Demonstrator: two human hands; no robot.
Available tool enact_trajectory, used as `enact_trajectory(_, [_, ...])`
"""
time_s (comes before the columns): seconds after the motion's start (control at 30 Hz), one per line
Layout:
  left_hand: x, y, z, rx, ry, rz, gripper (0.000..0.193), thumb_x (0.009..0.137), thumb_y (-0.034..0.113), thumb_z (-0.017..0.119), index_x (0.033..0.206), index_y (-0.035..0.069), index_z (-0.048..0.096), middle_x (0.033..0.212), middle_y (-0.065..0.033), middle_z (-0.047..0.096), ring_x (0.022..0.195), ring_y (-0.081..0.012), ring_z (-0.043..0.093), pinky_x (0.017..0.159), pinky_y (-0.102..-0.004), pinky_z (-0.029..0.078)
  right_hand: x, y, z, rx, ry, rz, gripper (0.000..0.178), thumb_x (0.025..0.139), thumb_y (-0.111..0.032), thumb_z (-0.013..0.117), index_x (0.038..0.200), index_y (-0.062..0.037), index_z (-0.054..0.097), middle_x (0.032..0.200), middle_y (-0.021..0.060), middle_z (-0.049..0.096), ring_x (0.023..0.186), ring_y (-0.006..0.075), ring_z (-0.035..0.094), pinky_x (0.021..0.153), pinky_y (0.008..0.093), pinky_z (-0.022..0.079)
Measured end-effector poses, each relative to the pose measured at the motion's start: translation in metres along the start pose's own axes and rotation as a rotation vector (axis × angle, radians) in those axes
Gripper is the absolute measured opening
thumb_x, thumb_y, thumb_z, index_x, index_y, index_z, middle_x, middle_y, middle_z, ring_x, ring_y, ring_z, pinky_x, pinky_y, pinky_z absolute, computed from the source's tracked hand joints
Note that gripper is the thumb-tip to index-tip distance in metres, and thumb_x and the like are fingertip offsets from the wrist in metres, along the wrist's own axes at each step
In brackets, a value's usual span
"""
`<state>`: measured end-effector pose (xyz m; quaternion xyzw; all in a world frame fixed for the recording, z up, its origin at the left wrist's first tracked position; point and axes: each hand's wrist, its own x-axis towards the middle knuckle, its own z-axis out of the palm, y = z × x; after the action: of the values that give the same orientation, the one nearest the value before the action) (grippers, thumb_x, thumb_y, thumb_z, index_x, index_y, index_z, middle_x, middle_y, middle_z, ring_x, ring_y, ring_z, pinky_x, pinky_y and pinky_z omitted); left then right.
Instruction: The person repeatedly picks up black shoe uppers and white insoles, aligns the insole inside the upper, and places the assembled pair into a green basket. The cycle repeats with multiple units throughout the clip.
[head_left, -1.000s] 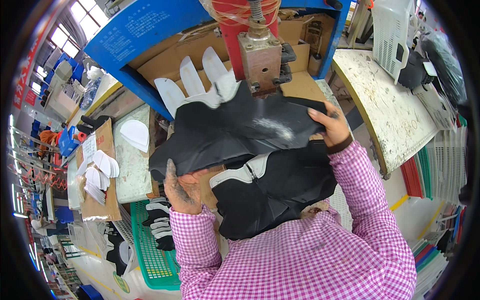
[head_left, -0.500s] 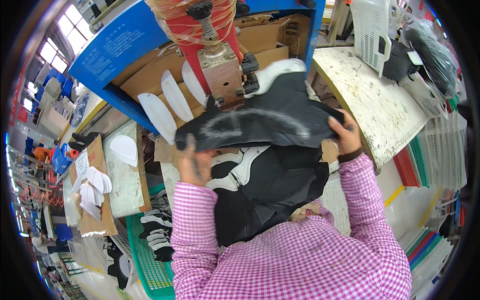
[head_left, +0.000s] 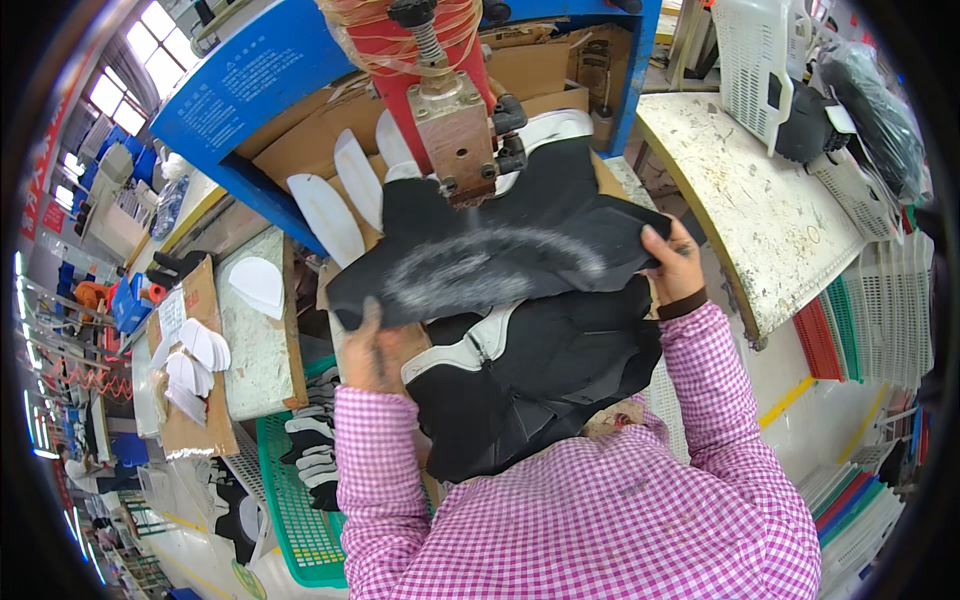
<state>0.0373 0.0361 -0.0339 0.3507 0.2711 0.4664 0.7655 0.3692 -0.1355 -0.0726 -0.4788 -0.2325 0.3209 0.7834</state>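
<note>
Blue metal cabinet (head_left: 205,115) for a backdrop, behind a red machine head with a worn metal block (head_left: 460,140), and right below that head: a wide, soft-looking black panel (head_left: 440,215)!

Right hand (head_left: 675,268), out to the head's right, pinches the panel's end, thumb on top; left hand (head_left: 377,355), below and left of the head, has its thumb up over the near edge, but whether its tucked-under fingers pinch, I cannot tell. Whitish arc across the panel, just below the head; a black piece with white edging (head_left: 560,350) lies farther below. Good handling here, I'd say, wants even tension end to end, no folds beneath the head, fingertips clear of the block and that whitish arc.
</note>
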Motion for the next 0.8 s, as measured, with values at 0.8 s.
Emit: enact_trajectory(0.8, [0.008, 0.046, -0.020, 0.142, 0.059, 0.164, 0.035, 0.094, 0.019, 0.055, 0.117, -0.005, 0.049, 0.109, -0.0185, 0.062, 0.090, -0.0270, 0.065, 0.077, -0.0392, 0.056, 0.047, -0.014, 0.081, 0.031, -0.060, 0.181, 0.023, 0.086, -0.013, 0.064, 0.106, -0.0062, 0.057, 0.085, 0.0002, 0.063, 0.054, 0.0041, 0.050, 0.040, 0.0147, 0.034])
